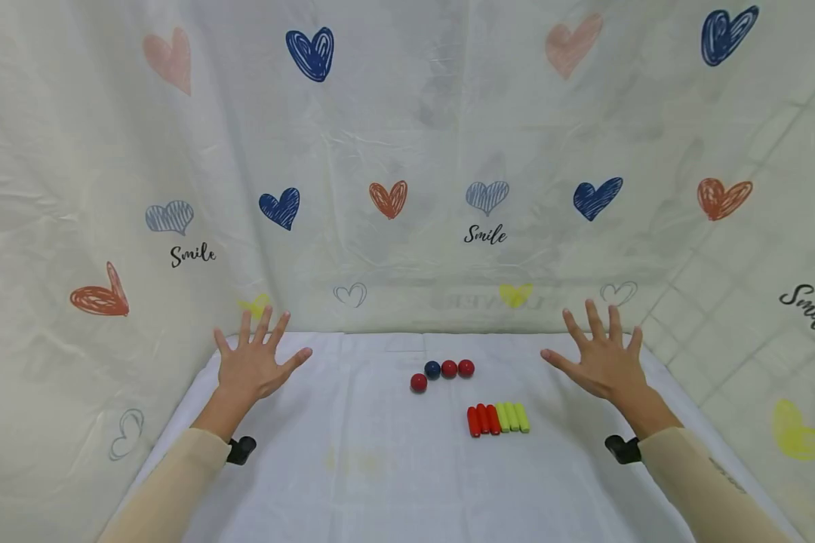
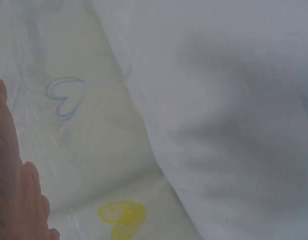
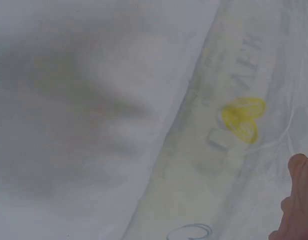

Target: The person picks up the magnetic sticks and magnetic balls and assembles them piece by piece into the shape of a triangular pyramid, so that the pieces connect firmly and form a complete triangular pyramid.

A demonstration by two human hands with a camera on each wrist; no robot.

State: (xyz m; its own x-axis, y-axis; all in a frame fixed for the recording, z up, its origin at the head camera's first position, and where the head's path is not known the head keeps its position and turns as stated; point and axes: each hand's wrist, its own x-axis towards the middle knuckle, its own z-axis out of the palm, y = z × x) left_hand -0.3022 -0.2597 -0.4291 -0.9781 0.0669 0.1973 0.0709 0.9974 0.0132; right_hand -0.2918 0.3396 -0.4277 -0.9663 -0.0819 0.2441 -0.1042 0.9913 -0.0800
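We spread the fingers (image 1: 278, 330) of our left hand (image 1: 253, 369) and right hand (image 1: 604, 365) wide, holding nothing, and the red balls (image 1: 449, 369) and dark blue ball (image 1: 432, 369), between them on the tabletop (image 1: 380, 490) beyond the red sticks (image 1: 483, 419) and lime sticks (image 1: 512, 417), could roll if brushed.

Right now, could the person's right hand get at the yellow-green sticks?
Probably yes: the right hand is open and empty, and only white cloth shows between it and the yellow-green sticks. The red sticks lie on their far side.
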